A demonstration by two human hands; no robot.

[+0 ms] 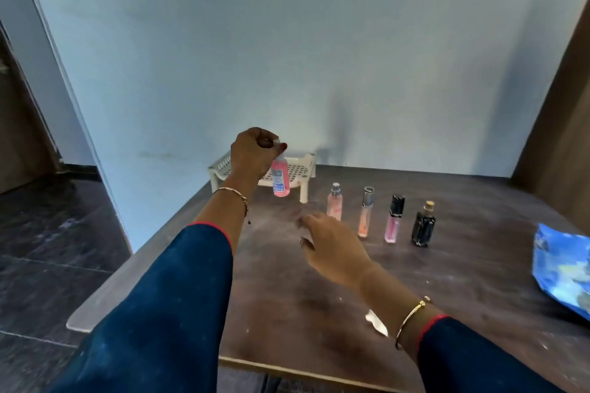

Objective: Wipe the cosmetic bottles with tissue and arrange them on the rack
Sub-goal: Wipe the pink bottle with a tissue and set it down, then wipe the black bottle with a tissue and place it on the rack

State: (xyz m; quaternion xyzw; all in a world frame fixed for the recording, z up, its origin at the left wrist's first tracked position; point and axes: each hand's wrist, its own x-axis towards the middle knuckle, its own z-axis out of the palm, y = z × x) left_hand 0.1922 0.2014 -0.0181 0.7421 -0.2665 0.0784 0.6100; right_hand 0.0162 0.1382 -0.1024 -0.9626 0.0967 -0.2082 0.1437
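My left hand point(252, 153) pinches the cap of a pink bottle point(280, 179) and holds it in the air just in front of the white perforated rack point(300, 169) at the back of the table. My right hand point(335, 249) hovers over the table with relaxed fingers and holds nothing. To its right, several small bottles stand in a row: a pale pink spray point(334, 202), a peach tube point(365, 214), a pink gloss with a black cap point(393, 220) and a dark bottle point(423, 225). A scrap of white tissue point(376, 322) lies by my right wrist.
A blue tissue pack point(562, 268) lies at the table's right edge. The dark wooden table point(463, 313) meets the pale wall behind the rack. A brown panel stands at the far right, and dark floor shows to the left.
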